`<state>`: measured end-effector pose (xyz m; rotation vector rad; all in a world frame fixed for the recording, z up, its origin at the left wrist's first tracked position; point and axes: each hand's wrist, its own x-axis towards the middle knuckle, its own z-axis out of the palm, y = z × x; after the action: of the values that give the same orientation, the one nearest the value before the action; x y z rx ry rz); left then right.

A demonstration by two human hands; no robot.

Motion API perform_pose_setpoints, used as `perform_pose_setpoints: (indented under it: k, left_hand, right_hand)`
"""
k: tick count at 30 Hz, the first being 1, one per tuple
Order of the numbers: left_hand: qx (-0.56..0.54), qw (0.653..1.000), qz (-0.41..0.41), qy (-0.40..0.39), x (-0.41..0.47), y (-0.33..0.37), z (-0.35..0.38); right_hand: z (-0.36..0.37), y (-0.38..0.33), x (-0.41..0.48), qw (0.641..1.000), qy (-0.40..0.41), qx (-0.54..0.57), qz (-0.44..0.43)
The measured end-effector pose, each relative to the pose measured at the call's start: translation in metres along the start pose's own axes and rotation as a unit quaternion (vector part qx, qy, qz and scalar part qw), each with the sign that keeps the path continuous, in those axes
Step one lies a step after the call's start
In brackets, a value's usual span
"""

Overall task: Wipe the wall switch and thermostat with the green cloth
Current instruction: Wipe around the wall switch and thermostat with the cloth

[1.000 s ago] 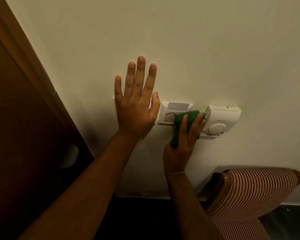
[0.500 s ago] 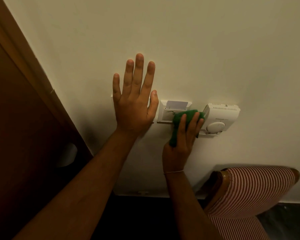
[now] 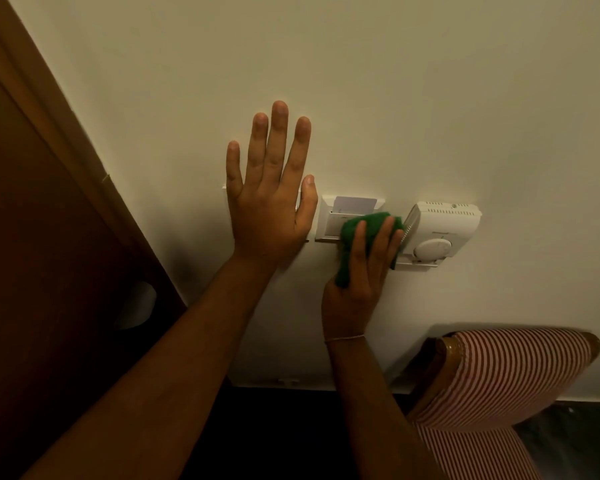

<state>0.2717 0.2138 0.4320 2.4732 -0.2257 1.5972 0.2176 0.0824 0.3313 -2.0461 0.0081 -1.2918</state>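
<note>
My right hand [image 3: 361,271] presses the green cloth [image 3: 357,226] against the lower right part of the white key-card switch [image 3: 328,221], which has a card standing in its slot. The cloth also touches the left side of the white thermostat [image 3: 444,230] with its round dial. My left hand [image 3: 269,202] lies flat on the wall with fingers spread, covering most of another white wall switch [image 3: 224,188]; only that plate's edges show.
A brown wooden door and frame [image 3: 49,202] fill the left side. A chair with red-and-white striped upholstery [image 3: 499,375] stands below the thermostat at the lower right. Dark floor meets the wall's white skirting [image 3: 291,382].
The cloth and my right hand have shifted slightly left and up, from the thermostat's side further onto the key-card switch. My left hand has stayed flat on the wall.
</note>
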Motion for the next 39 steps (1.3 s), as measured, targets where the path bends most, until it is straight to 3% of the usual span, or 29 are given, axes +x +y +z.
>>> perform_pose_setpoints:
  k: [6, 11, 18, 25, 29, 33, 39]
  left_hand:
    - [0.002, 1.0, 0.006, 0.004, 0.0, 0.003, 0.001]
    - [-0.003, 1.0, 0.006, 0.007, -0.001, 0.003, 0.003]
    - [-0.009, 1.0, 0.003, 0.003, 0.001, 0.003, 0.002]
    - [-0.01, 1.0, 0.026, 0.006, 0.0, -0.002, 0.011]
    - [-0.018, 0.999, 0.03, 0.008, -0.003, -0.004, 0.014]
    - [-0.023, 0.999, 0.022, 0.009, -0.004, -0.005, 0.015]
    - [-0.017, 1.0, 0.016, 0.016, -0.005, -0.005, 0.019]
  right_hand:
    - [0.008, -0.027, -0.002, 0.999, -0.007, 0.037, 0.021]
    - [0.004, -0.025, 0.001, 1.0, -0.015, 0.006, -0.005]
    - [-0.003, -0.018, 0.008, 0.998, 0.009, 0.012, 0.054]
    - [0.023, -0.048, -0.001, 0.999, -0.035, 0.036, -0.019]
    - [0.009, -0.022, 0.004, 0.997, -0.036, 0.0, -0.071]
    - [-0.007, 0.004, 0.014, 1.0, 0.012, -0.011, -0.001]
    - [-0.011, 0.016, 0.002, 1.0, -0.012, -0.021, -0.015]
